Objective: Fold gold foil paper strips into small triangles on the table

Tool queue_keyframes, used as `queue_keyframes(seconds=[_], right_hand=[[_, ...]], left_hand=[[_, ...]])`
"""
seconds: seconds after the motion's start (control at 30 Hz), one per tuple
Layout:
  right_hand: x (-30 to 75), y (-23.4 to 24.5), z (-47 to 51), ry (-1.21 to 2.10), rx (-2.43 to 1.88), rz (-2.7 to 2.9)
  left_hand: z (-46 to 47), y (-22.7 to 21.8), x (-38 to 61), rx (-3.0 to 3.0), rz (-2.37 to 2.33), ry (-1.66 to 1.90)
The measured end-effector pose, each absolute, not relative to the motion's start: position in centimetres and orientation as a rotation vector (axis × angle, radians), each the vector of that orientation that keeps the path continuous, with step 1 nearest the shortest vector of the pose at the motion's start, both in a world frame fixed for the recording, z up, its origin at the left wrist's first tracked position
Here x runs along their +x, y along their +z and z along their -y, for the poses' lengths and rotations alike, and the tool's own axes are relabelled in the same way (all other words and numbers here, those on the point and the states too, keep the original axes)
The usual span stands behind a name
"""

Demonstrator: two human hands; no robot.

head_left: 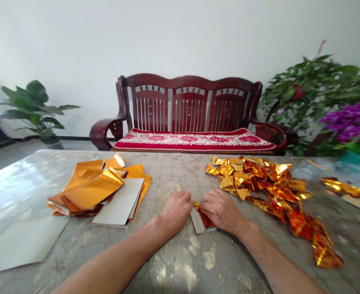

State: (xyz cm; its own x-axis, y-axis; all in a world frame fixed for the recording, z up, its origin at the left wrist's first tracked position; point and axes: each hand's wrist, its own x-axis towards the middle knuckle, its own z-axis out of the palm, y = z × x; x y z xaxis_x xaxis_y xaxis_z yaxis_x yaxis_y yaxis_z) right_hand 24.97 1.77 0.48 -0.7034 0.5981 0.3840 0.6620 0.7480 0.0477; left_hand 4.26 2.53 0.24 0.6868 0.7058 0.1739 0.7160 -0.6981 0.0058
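Between my hands, at the middle of the table, is a partly folded sheet of gold foil paper (199,222) with its pale backing showing and an orange-gold strip on its right. My left hand (178,206) has its fingers closed at the sheet's upper left corner. On the other side, my right hand (218,210) pinches the sheet's upper right part, and its fingers cover some of the foil. To the left lies a loose stack of flat gold foil sheets (91,188), some with the pale side up. A heap of folded gold foil pieces (259,179) spreads out to the right.
A single pale sheet (23,241) lies at the table's left. Clear plastic wrapping (314,168) and another gold foil piece (348,188) are at the far right. Behind the table (180,261) stands a dark red wooden bench (189,106), with potted plants (36,108) on both sides.
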Motion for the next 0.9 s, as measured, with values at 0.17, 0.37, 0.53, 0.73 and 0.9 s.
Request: queue_keyframes(seconds=[0.17, 0.37, 0.53, 0.73, 0.9], right_hand=[[24.7, 0.9, -1.6, -0.282, -0.955, 2.633], [24.5, 0.9, -1.4, -0.293, -0.988, 2.669], [24.3, 1.1, -1.2, -0.272, -1.028, 2.689], [24.2, 1.2, -1.0, -0.156, -1.064, 2.701], [24.4, 0.5, -1.5, 0.077, -1.111, 2.645]], left_hand=[[-2.6, 0.2, 4.5, -2.828, 1.216, -0.270], [-2.3, 0.6, 4.9, -2.781, 1.310, -0.260], [-1.3, 1.1, 5.5, -2.756, 1.239, -0.223], [-1.1, 0.5, 6.3, -2.708, 1.274, -0.153], [-1.3, 0.3, 6.4, -2.691, 1.298, -0.165]])
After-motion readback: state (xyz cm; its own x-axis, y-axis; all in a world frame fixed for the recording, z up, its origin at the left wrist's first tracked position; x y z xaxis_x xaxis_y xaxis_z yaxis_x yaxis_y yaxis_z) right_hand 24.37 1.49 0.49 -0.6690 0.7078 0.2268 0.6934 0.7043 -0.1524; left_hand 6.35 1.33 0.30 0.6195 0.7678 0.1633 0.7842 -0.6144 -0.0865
